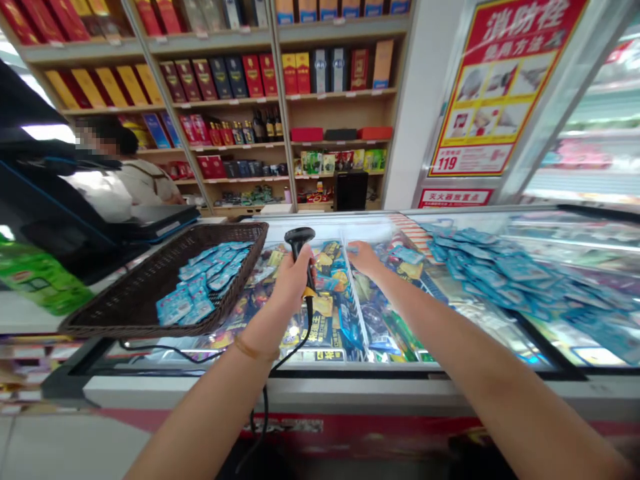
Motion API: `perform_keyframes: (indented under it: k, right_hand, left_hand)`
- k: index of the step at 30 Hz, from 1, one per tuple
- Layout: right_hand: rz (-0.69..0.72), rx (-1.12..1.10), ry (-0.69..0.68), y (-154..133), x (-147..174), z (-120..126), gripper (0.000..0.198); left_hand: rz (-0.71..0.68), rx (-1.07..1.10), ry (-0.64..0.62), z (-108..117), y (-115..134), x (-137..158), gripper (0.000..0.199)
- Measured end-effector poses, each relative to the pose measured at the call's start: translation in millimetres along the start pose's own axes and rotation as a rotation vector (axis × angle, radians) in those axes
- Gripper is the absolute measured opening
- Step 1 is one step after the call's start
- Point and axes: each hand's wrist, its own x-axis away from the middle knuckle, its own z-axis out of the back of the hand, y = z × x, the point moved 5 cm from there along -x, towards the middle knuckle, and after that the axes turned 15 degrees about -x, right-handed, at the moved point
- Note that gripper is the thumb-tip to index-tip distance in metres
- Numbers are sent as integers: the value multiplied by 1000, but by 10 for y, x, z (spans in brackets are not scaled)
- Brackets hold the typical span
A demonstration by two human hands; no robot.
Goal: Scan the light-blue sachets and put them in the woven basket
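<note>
My left hand (296, 270) is wrapped around the handle of a black barcode scanner (300, 235), held upright over the freezer's glass top. The scanner's cord hangs down past my wrist. To its right, my right hand (365, 259) is closed, and a sliver of a light blue packet (353, 247) shows at the fingertips; the rest is hidden. Another blue packet (406, 254) lies on the glass just beyond. A large heap of blue packets (500, 267) spreads over the right side. On the left, a brown woven basket (120, 283) holds several similar packets (207, 273).
Under the glass of the chest freezer (350, 393) lie frozen goods in bright wrappers. A green bottle (43, 277) lies at the left by dark checkout equipment (55, 193). A person (145, 177) is behind the counter, before shelves (215, 103) of boxed goods.
</note>
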Motion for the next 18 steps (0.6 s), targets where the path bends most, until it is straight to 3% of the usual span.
perform_keyframes:
  k: [5,10,14,18]
  right_hand:
    - [-198,305,79,513,213,517,45]
    - [-306,399,0,631,324,604,59]
    - [-224,402,-73,442,337,534,57]
    - [-79,340,-16,289,306,550,55]
  left_hand:
    - [40,-33,-122,-544,-79,-42,41]
    - [24,-34,-190,-800,-221,-5,41]
    - [81,-34,-203,-808,-418,8,45]
    - [136,-40,-233,-771,-534,28,46]
